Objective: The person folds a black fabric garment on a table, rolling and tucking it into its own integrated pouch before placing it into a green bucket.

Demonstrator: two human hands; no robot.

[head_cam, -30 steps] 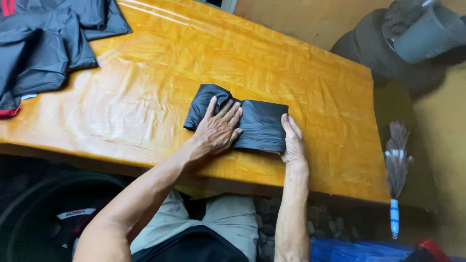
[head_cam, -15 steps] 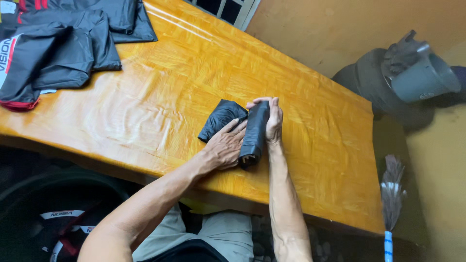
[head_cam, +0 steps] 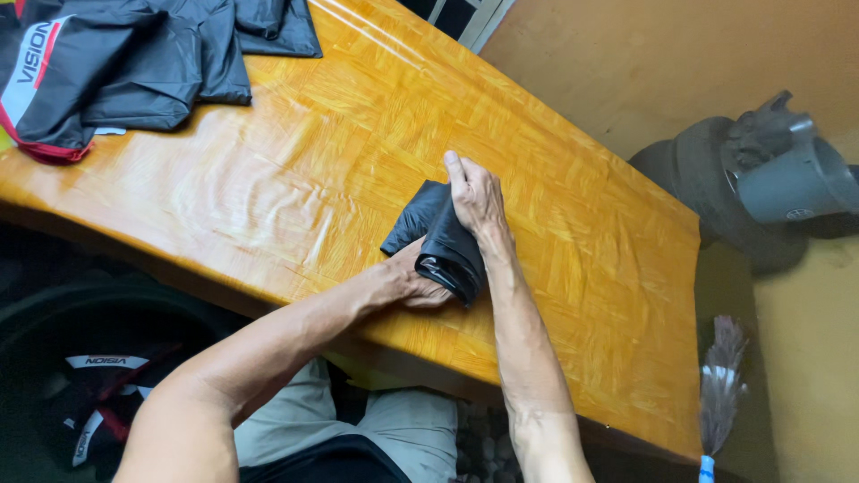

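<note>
My right hand (head_cam: 474, 199) lies along the top of a small black folded cloth bundle (head_cam: 438, 240) on the glossy orange wood-patterned table (head_cam: 268, 188). The fingers are laid flat and close together, pointing away from me, and the palm presses down on the fold. It is a pressing hold more than a clasp: the hand covers the cloth, and I cannot tell whether the thumb curls under its edge.

My left hand (head_cam: 413, 279) comes in from the lower left, its wrist crossing the near edge of the table. Its fingers are tucked under the near end of the bundle, where the cloth forms a thick rolled lip, so most of them are hidden. I cannot tell how tightly they pinch; the hand touches the cloth and is partly beneath it.

The bundle sits near the middle of the table's near side, close to the edge in front of me, its long side running away from me.

Well apart, at the far left corner of the table, lies a heap of dark grey and black garments (head_cam: 143, 54), one with a white and red panel. Off the table to the right, a grey bucket (head_cam: 796, 183) rests on dark stacked tyres (head_cam: 698, 179), and a feather duster (head_cam: 720, 385) stands below them.
</note>
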